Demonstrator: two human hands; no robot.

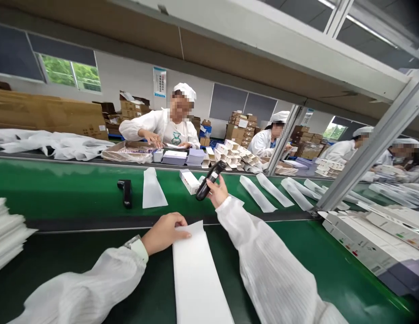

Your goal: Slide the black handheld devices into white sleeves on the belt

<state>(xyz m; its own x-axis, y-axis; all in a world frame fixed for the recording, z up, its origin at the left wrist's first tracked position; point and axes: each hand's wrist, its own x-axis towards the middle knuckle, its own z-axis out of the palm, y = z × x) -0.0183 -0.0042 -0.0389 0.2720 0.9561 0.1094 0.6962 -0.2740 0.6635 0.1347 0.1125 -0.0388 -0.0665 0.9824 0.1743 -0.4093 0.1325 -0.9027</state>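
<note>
My right hand (216,191) is raised over the green conveyor belt (61,189) and is closed around a black handheld device (209,180), held at a slant. My left hand (164,231) rests with curled fingers on the top end of a long white foam pouch (198,274) that lies on the near green surface in front of me. Both arms wear white sleeves.
On the belt lie another black device (126,192), a white pouch (152,189), a small white box (189,181) and several more pouches (273,191) to the right. White boxes (371,238) are stacked at right, foam sheets (5,231) at left. Other workers sit across the line behind a metal post (375,144).
</note>
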